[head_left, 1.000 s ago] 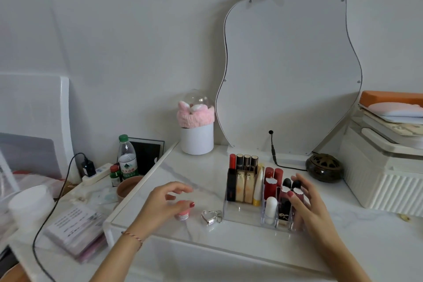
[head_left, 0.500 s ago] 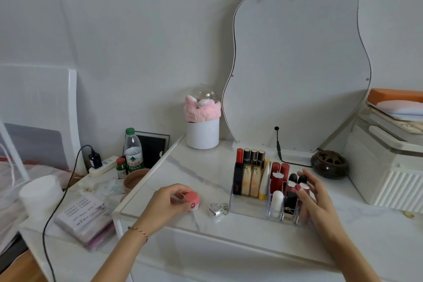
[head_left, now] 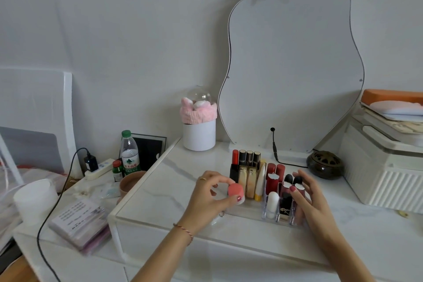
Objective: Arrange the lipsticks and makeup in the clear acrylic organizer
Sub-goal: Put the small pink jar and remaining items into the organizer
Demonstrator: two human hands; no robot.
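Observation:
The clear acrylic organizer (head_left: pixel 251 212) stands on the white marble vanity top, holding several upright lipsticks (head_left: pixel 246 168), a white-and-yellow tube (head_left: pixel 261 182) and dark red bottles. My left hand (head_left: pixel 209 197) grips a small round pink jar (head_left: pixel 235 191) between thumb and fingers, held above the organizer's left front part. My right hand (head_left: pixel 307 199) rests against the organizer's right end, fingers spread and touching the dark red lipsticks (head_left: pixel 286 190) there, holding nothing. A small silver heart-shaped item is mostly hidden under my left hand.
A wavy mirror (head_left: pixel 293 64) leans on the wall behind, its cable trailing down. A white pot with pink plush (head_left: pixel 199 126) stands back left, a dark round burner (head_left: pixel 325 165) back right, a white ribbed box (head_left: pixel 386 167) at right. Bottles, a bowl and booklets crowd the lower left table.
My left hand picked the pink jar off the vanity top and carried it rightward to the organizer's left front. The right hand stayed at the organizer's right end.

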